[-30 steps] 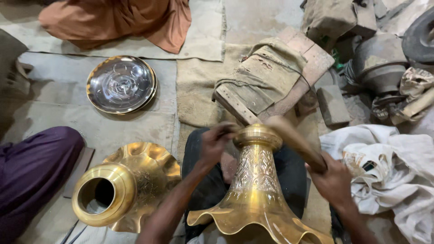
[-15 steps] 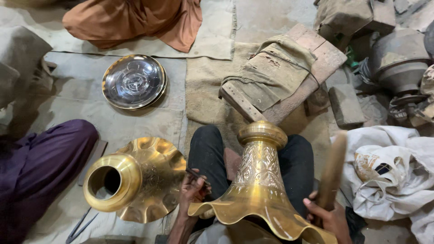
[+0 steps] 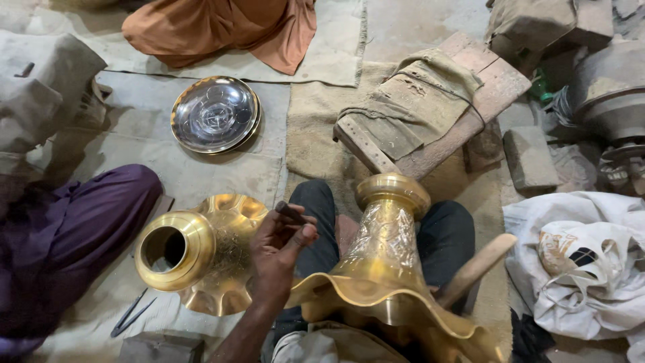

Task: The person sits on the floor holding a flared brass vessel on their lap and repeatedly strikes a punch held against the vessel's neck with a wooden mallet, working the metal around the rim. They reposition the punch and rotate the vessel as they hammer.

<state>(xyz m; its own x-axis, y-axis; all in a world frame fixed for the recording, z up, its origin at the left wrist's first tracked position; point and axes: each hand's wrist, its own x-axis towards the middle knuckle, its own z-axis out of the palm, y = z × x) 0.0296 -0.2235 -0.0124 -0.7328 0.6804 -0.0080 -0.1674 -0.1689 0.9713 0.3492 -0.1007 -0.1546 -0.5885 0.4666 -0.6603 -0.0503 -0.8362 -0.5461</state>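
We see the left hand (image 3: 281, 243) raised, fingers (image 3: 295, 236) clenched around a small dark metal punch (image 3: 291, 213), just left of the engraved brass vase with fluted flared rim (image 3: 386, 269). That vase stands upside down between the knees, over the floor cloth. Right hand is out of view; a wooden mallet handle (image 3: 476, 267) pokes up beside the vase rim on the right. A second fluted brass vase (image 3: 195, 259) lies on its side to the left. A round silver metal tray (image 3: 216, 114) sits well apart, further up.
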